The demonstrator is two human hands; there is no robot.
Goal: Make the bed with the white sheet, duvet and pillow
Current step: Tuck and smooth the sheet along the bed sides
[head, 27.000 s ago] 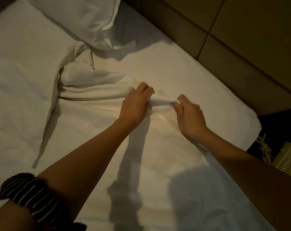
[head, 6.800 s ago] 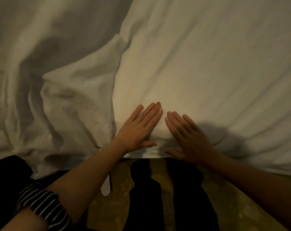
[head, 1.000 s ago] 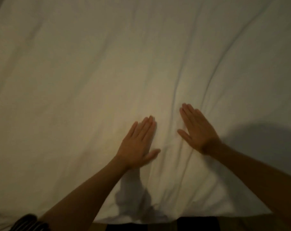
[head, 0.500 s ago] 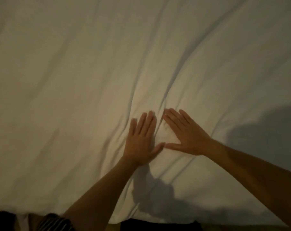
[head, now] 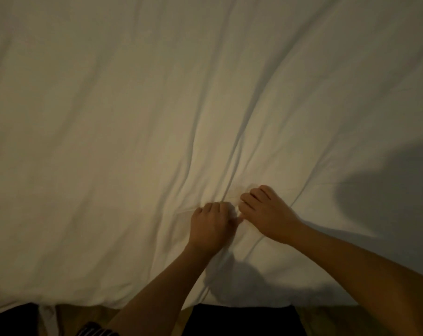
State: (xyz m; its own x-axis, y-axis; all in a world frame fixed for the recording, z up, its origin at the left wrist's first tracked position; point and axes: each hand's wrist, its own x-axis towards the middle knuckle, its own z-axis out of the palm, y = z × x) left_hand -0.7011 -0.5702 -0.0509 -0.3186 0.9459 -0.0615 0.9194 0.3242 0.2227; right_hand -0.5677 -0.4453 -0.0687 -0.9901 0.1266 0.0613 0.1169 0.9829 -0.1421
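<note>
Head view: the left hand (head: 211, 226) and right hand (head: 266, 214), each grip curled tight, seemingly pinch a fold of the white duvet (head: 133, 117); it lies spread to the bed's near edge.

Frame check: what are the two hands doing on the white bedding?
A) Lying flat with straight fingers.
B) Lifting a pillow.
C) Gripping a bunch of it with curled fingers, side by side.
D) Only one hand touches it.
C: the left hand and the right hand sit close together, fingers curled into a pinched ridge of the white bedding, with creases fanning out from it.
</note>
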